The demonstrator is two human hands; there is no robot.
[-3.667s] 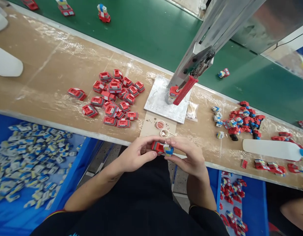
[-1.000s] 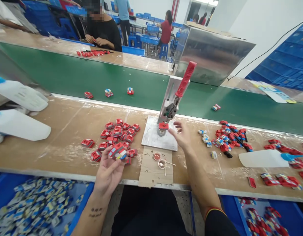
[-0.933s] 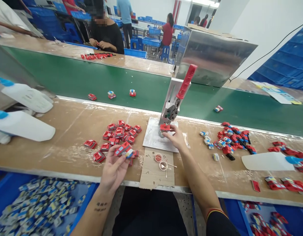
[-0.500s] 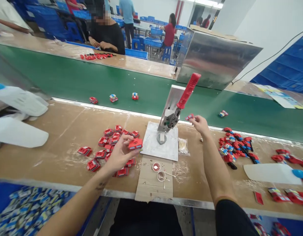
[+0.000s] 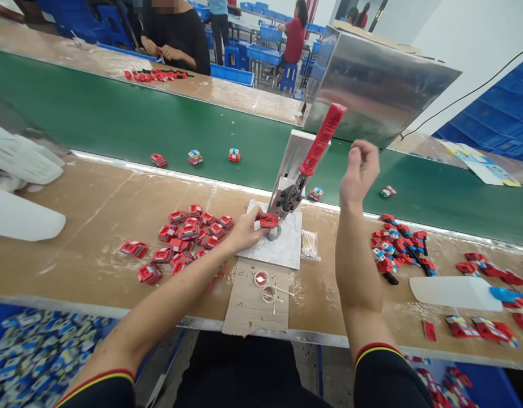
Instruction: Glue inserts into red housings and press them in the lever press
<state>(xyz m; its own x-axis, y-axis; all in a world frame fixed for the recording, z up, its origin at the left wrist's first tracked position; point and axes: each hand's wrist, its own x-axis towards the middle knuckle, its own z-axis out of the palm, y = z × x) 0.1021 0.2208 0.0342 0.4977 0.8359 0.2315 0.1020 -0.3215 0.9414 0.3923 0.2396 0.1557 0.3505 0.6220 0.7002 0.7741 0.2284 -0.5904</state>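
Observation:
My left hand [image 5: 247, 230] grips a red plastic part [image 5: 268, 220] between thumb and fingers. It holds the part at the small block under the hand lever press [image 5: 290, 192]; whether they touch, I cannot tell. Raised above the belt, right of the press's red handle [image 5: 324, 139], my right hand [image 5: 360, 170] has its fingers curled, with nothing visible in them. A red, white and blue piece [image 5: 315, 194] lies on the green belt just behind the press. The press stands on a pale square base plate [image 5: 286, 249].
Red parts [image 5: 188, 229] lie heaped at left, assembled red-and-blue pieces [image 5: 397, 243] at right. Two small cups [image 5: 262, 278] and cotton swabs rest on cardboard [image 5: 253, 317]. Beside the plate is a swab bag [image 5: 310, 245]. A green belt [image 5: 137, 124] runs behind; a co-worker [image 5: 180, 34] sits beyond.
My left hand has carried the red part rightward to the press. My right hand has let go of its small piece, now on the belt, and risen up and to the right.

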